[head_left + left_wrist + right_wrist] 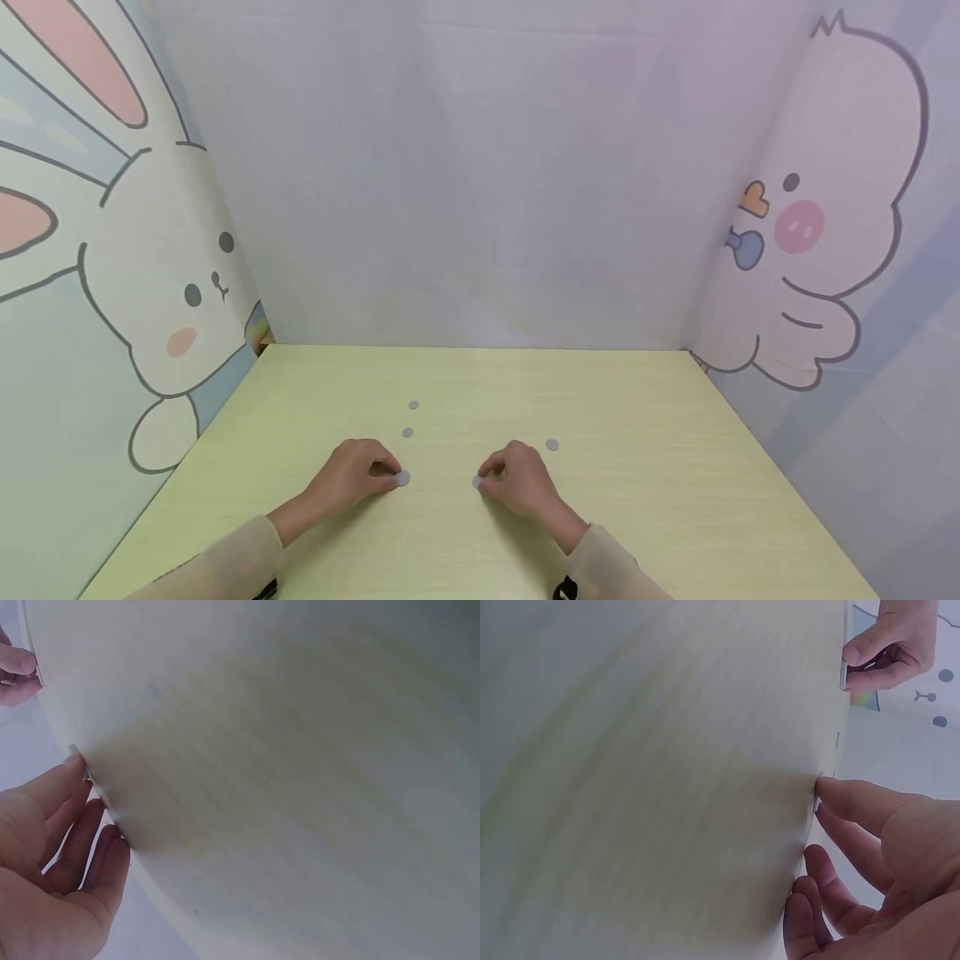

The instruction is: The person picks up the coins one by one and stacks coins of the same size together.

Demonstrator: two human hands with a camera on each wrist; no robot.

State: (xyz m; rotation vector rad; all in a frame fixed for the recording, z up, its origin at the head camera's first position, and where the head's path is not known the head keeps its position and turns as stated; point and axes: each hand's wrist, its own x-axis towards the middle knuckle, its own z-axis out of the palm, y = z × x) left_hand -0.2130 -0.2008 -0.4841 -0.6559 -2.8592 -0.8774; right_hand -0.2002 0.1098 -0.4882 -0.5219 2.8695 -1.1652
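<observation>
My left hand [351, 472] pinches a flat, round grey disc, coin-like [403, 477], between thumb and forefinger at its left edge. Opposite it, my right hand [522, 478] holds a second grey disc [476, 482] the same way, mostly hidden by the fingertips. Both discs are low at the tabletop, with a gap between the two hands. In the left wrist view the disc [73, 748] shows as a thin edge by the thumb, the other fingers bent against the table. The right wrist view has its disc [817, 801] edge-on under the thumb and forefinger.
Two more grey discs, one farther back [414, 405] and one nearer [407, 432], lie beyond my left hand. Another disc [552, 445] is behind and right of my right hand. The pale wood-grain table [480, 550] is bounded by printed cloth [480, 183] at the back and sides.
</observation>
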